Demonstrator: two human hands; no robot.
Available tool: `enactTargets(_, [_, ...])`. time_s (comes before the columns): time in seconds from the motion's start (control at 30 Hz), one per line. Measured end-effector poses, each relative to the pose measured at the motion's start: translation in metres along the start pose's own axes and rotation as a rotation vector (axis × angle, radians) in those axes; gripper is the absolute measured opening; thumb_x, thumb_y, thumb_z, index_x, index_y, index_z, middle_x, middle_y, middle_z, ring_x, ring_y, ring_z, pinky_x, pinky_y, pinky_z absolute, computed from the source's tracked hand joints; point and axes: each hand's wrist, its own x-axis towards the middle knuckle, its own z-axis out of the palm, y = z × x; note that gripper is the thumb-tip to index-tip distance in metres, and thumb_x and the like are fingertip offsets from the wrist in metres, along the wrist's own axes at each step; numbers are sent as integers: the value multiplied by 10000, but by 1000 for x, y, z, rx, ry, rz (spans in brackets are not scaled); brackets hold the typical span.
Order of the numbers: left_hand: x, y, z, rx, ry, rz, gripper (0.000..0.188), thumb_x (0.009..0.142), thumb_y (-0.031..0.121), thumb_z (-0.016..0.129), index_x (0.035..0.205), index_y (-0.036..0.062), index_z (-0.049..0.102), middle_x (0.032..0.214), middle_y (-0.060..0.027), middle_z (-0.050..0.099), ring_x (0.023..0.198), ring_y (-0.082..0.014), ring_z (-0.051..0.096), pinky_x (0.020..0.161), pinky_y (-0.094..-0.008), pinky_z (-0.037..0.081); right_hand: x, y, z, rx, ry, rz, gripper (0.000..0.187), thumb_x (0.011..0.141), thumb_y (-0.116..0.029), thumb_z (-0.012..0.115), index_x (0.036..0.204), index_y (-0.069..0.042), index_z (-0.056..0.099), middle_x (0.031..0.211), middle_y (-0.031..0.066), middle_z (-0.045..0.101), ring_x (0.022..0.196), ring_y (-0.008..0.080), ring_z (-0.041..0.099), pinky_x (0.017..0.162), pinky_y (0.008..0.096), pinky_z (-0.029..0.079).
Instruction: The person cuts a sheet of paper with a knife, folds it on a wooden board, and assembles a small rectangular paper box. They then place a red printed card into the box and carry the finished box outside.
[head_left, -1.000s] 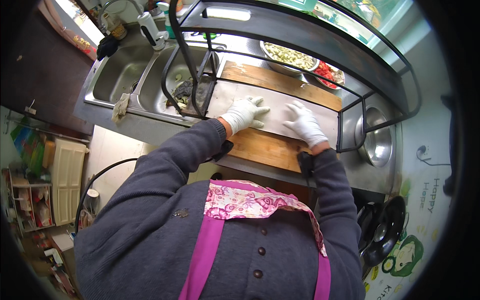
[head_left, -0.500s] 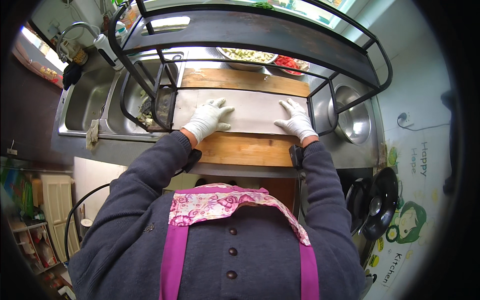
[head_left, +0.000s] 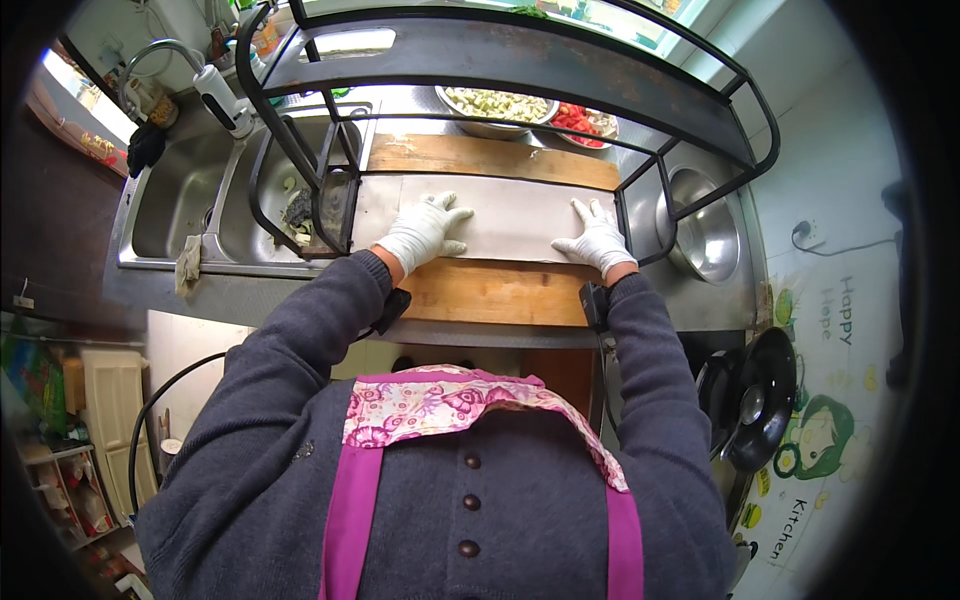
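Both my hands wear white gloves and lie on a pale flat panel point(head_left: 510, 215), which forms the lower shelf of a black metal rack point(head_left: 520, 62). My left hand point(head_left: 424, 234) rests toward the panel's left part with fingers spread. Near the panel's right end, my right hand point(head_left: 596, 238) also has its fingers apart, and nothing shows in either grasp. Under the rack lies a wooden board point(head_left: 490, 292), visible in front of the panel and behind it. The undersides of my hands are hidden.
A double steel sink point(head_left: 180, 215) with a tap point(head_left: 150, 50) is at the left; a grey cloth point(head_left: 188, 265) hangs on its edge. Behind the rack stand a bowl of pale chopped pieces point(head_left: 498, 105) and red pieces point(head_left: 578, 125). A steel bowl point(head_left: 712, 245) and black wok point(head_left: 765, 400) are at right.
The rack's left end has shifted slightly to the right in view. My hands keep nearly the same places on the panel, fingers still spread.
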Motion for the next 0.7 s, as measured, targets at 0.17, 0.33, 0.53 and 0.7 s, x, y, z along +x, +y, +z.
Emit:
enactTargets(0.17, [14,13,-19,21,-176,-41,720,789,403,782,1425,227,496,1319,-159,541,1211,-342,534,973,-452,484,7,-55,8,140,149,-298,700,762,-460,778,1374,-203,557,1510,130,434,1392,322,390,1141,430,347])
enactTargets(0.33, [28,20,-22,165,-237,-30,766,762,387,805,1441,242,482,1212,-158,587,1157,-335,562,938,-440,497,4,-64,19,175,104,-351,708,762,-478,766,1383,-218,545,1504,114,439,1404,332,369,1150,430,337])
enactTargets(0.53, [16,11,-10,139,-93,-11,862,727,410,822,1475,210,445,1342,-175,540,1207,-360,541,1010,-459,452,1,15,6,127,80,-162,824,711,-502,800,1425,-224,499,1529,143,401,1400,342,382,1160,442,329])
enactTargets(0.7, [25,7,-11,74,-104,-59,1021,673,452,858,1507,117,373,1500,-193,398,1330,-382,447,1110,-437,392,1,19,5,94,41,-91,869,711,-516,795,1457,-222,457,1540,143,392,1408,336,380,1164,410,332])
